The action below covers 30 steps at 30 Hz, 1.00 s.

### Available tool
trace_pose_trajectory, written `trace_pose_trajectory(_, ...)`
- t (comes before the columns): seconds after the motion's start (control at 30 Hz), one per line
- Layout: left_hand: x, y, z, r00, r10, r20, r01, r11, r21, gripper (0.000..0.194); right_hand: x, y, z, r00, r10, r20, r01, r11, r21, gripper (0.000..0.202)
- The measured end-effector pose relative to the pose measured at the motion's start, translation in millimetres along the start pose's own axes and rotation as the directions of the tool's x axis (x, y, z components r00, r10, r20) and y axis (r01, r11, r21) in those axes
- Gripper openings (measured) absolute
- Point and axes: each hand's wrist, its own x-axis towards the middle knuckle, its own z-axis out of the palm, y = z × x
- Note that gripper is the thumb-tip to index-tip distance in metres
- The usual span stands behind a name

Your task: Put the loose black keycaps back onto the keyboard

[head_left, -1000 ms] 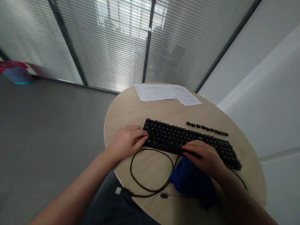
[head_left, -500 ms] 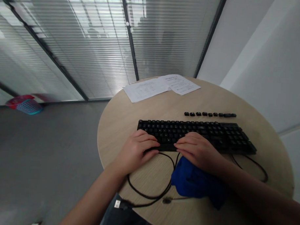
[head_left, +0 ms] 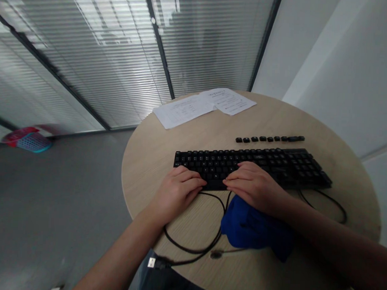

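A black keyboard (head_left: pixel 218 165) lies on the round table. My left hand (head_left: pixel 181 189) is at its front left edge, fingers closed together, with the fingertips against the bottom row. My right hand (head_left: pixel 252 185) is closed in the same way, its fingertips a short gap to the right on that front row. A smooth black strip that looks like the space bar (head_left: pixel 215 185) shows between the fingertips. Beneath my right hand and wrist is a crumpled blue cloth (head_left: pixel 250 229). The undersides of the fingers are hidden.
Several loose black keycaps (head_left: pixel 262 139) form a row behind the keyboard. Printed papers (head_left: pixel 188 111) lie at the table's (head_left: pixel 142 160) back. A looped cable (head_left: pixel 192 250) with a USB plug (head_left: pixel 151 262) hangs at the front edge, beside a thin brush (head_left: pixel 216 254). A basket (head_left: pixel 33 141) stands on the floor.
My left thumb has drawn up against the fingers. My right hand stays at almost the same place on the keyboard. The whole view has shifted slightly.
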Motion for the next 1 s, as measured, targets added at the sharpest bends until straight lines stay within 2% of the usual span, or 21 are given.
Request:
trace_pose_trajectory(0.5, -0.7, 1.8, -3.6, 1.000, -0.007, -0.017, 0.006, 1.000, -0.007, 0.014, -0.1, 0.6, -1.8, 1.000, -0.008, 0.021, 0.008, 1.000, -0.006, 0.023)
trace_pose_trajectory(1.0, 0.6, 0.8, -2.2, 1.000, 0.009, 0.028, -0.008, 0.999, -0.043, 0.012, -0.1, -0.3, -4.7, 0.998, 0.015, 0.064, -0.014, 1.000, -0.008, 0.022)
